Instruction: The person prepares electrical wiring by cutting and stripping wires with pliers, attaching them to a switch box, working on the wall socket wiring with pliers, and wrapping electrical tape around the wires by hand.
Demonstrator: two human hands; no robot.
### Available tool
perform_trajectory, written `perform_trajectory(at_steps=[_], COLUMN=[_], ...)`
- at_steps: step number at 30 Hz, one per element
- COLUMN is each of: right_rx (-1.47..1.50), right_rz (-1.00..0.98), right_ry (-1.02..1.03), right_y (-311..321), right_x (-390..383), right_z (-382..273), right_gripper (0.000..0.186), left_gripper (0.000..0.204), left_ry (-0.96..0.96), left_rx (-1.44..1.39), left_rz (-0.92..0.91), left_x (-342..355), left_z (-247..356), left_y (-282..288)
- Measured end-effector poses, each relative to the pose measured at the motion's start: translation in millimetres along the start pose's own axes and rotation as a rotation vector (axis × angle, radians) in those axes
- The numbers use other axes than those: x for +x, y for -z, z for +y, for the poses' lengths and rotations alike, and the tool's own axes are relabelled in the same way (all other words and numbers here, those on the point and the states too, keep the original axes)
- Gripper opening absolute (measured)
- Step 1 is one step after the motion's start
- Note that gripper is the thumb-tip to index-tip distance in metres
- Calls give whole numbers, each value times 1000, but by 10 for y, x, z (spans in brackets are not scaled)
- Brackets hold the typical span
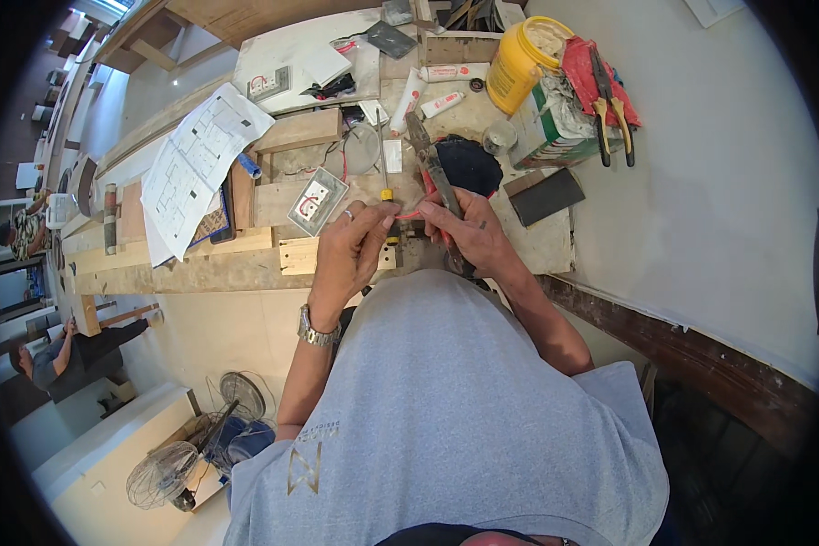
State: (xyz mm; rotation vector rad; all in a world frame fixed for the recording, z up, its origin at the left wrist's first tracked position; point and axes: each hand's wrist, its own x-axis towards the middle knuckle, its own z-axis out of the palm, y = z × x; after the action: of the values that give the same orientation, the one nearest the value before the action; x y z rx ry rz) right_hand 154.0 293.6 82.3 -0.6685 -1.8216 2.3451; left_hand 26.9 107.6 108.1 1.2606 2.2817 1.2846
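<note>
My left hand (359, 237) pinches a thin red wire (408, 215) at centre, its fingertips over a yellow-and-black screwdriver (388, 196). My right hand (464, 227) grips the wire with its thumb and has a red-handled tool (444, 238) beneath its fingers; the tool's head is hidden. A long, worn metal tool (432, 159) lies just behind that hand, partly covered by it, beside a black cloth (473, 164). Left of my hands sits a grey box with a white insert and red wire (318, 201).
The cluttered bench (546, 250) holds floor plans (191, 164), white tubes (441, 105), a yellow tub (514, 73), pliers (610, 118) on a red bag and wood offcuts (296, 127). A white wall (719, 209) stands right, fans (168, 469) lower left. Two other people (50, 359) (23, 232) are at far left.
</note>
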Motion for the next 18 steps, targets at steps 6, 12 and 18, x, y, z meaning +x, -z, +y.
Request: perform_trajectory(at_steps=[6, 12, 18], right_rx=[107, -11, -120], right_rz=[20, 22, 115], right_ry=[48, 94, 209], right_y=[-3, 10, 34], right_x=[23, -8, 147], right_z=[23, -86, 162], right_gripper=[31, 32, 34], left_gripper=[23, 26, 27], left_ry=[109, 266, 345], left_rx=[-271, -372, -358], left_rz=[-18, -105, -179], left_x=[-21, -9, 58], left_z=[-145, -114, -26], left_y=[-91, -55, -19])
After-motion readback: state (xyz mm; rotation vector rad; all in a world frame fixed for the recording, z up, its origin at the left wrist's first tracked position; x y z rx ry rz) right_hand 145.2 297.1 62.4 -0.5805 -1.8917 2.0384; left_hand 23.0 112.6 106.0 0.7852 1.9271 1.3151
